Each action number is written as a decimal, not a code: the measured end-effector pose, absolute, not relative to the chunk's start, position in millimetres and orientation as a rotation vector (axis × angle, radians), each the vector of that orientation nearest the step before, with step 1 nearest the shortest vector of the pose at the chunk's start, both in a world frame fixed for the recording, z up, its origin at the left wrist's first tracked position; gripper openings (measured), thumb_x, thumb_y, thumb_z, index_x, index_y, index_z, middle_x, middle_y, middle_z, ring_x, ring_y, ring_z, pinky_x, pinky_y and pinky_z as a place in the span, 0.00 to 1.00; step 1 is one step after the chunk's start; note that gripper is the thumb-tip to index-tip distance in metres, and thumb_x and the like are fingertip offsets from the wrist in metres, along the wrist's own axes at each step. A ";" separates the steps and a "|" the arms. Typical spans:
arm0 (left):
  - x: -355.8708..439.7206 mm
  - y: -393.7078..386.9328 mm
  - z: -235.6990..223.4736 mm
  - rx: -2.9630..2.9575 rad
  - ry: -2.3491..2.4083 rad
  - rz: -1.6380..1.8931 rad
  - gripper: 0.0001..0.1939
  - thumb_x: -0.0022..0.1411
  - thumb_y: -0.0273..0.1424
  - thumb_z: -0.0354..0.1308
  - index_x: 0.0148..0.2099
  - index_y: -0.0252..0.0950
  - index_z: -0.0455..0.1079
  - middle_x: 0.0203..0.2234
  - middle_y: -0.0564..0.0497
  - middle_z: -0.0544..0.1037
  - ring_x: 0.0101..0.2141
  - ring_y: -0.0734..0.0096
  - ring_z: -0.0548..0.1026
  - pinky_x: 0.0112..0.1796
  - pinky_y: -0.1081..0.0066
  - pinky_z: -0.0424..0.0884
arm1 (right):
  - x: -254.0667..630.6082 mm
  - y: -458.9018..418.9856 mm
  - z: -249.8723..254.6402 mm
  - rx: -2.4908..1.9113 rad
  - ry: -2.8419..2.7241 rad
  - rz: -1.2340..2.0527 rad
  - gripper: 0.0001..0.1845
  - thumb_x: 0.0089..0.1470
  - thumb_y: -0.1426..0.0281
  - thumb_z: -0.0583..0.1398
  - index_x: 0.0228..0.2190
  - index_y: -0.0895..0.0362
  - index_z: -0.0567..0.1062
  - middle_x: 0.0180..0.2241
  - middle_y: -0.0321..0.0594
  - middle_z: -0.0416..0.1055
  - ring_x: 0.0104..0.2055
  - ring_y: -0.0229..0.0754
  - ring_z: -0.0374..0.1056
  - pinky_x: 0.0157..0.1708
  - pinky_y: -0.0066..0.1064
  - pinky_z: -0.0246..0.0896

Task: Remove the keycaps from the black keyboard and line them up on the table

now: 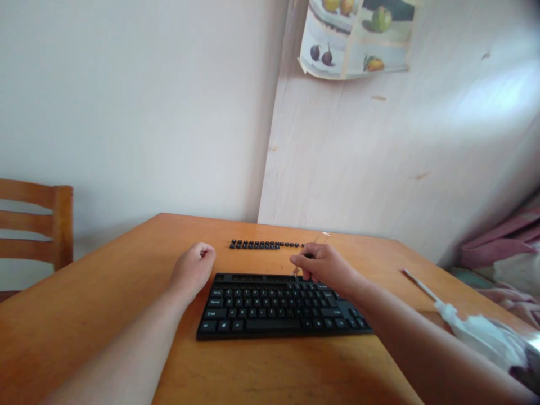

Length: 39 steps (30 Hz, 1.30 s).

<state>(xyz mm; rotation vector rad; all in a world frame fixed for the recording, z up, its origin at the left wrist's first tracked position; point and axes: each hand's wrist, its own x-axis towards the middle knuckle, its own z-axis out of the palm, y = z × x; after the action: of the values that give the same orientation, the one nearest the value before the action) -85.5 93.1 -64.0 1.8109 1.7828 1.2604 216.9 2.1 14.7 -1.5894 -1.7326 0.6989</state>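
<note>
A black keyboard (274, 324) lies flat on the wooden table, its letter keys in place. The top strip looks darker and recessed, as if bare of keycaps. Over its upper right part, my right hand (318, 263) is closed around a wire keycap puller (324, 234), whose thin loops stick out above and below the fingers. The lower loop is close to the keys; I cannot tell if it touches them. Curled with its fingers folded in, my left hand (193, 271) rests on the table at the keyboard's upper left corner. Whatever it may hold is hidden.
Loose black keycaps (253, 245) lie in two rows behind the keyboard. On the right are a thin stick (419, 284) and a crumpled white plastic bag (485, 337). A wooden chair (63, 225) stands left; the wall (169, 112) borders the table (126, 270) at the back.
</note>
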 end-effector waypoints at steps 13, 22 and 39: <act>-63.6 77.0 -38.9 1.947 1.617 1.295 0.12 0.59 0.40 0.51 0.37 0.40 0.72 0.32 0.52 0.79 0.34 0.65 0.74 0.35 0.70 0.66 | 200.4 -11.0 -11.0 -1.615 -1.821 0.419 0.17 0.56 0.59 0.58 0.22 0.56 0.67 0.18 0.34 0.67 0.21 0.35 0.61 0.23 0.27 0.51; -22.9 33.9 -18.3 2.213 1.287 1.123 0.12 0.63 0.38 0.49 0.39 0.41 0.72 0.37 0.51 0.79 0.40 0.64 0.75 0.41 0.68 0.66 | 195.4 -9.3 -23.3 -1.670 -1.796 0.267 0.14 0.55 0.60 0.57 0.22 0.56 0.69 0.19 0.36 0.68 0.24 0.39 0.64 0.25 0.28 0.53; -5.4 8.1 -18.0 2.522 1.145 0.681 0.12 0.60 0.36 0.54 0.43 0.39 0.74 0.39 0.46 0.78 0.43 0.58 0.73 0.45 0.61 0.67 | 202.7 -7.7 -28.0 -1.466 -1.325 0.588 0.17 0.54 0.59 0.58 0.20 0.54 0.64 0.14 0.30 0.62 0.18 0.35 0.56 0.22 0.28 0.50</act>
<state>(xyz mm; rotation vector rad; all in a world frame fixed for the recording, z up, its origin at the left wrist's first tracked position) -5.4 8.1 -18.0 2.5225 1.1452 0.6815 202.7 -7.7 -28.0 -1.4662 -1.3247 0.5882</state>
